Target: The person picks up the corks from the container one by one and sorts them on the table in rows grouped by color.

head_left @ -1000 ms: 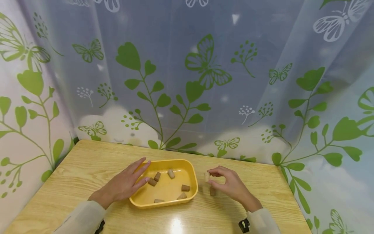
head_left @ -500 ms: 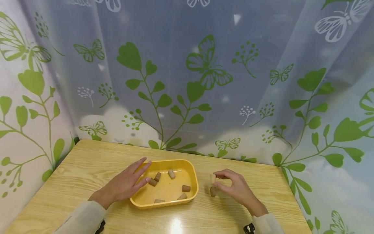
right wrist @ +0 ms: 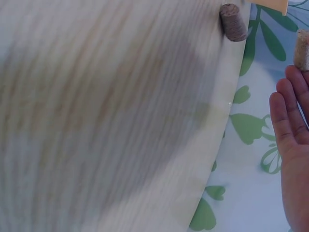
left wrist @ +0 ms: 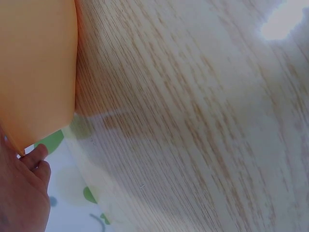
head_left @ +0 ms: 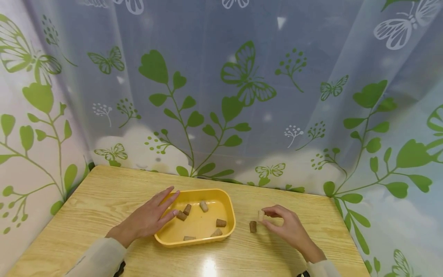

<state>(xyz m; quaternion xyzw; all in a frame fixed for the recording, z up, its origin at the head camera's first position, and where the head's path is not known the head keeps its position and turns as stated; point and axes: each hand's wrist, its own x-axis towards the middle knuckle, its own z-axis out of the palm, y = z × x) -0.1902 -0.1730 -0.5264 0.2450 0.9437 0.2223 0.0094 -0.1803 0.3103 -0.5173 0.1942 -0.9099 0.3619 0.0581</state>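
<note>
Between thumb and fingertips, my right hand (head_left: 287, 227) pinches a light cork (head_left: 261, 215), right of the yellow tray (head_left: 194, 244). A darker brown cork (head_left: 253, 227) stands on the table just left of that hand; the right wrist view shows this brown cork (right wrist: 233, 22) and the light cork (right wrist: 302, 50) at the fingers. My left hand (head_left: 145, 218) rests over the tray's left rim with its fingers extended. Inside the tray lie several corks, among them a pale one (head_left: 204, 206) and a brown one (head_left: 220, 222).
The wooden table (head_left: 114, 192) bears the tray and the standing cork. A curtain (head_left: 207, 115) printed with green leaves and butterflies closes off the table's back and both sides.
My right hand has moved to the right with the light cork, passing above the brown cork to its right side. The left hand and the tray have stayed in place.
</note>
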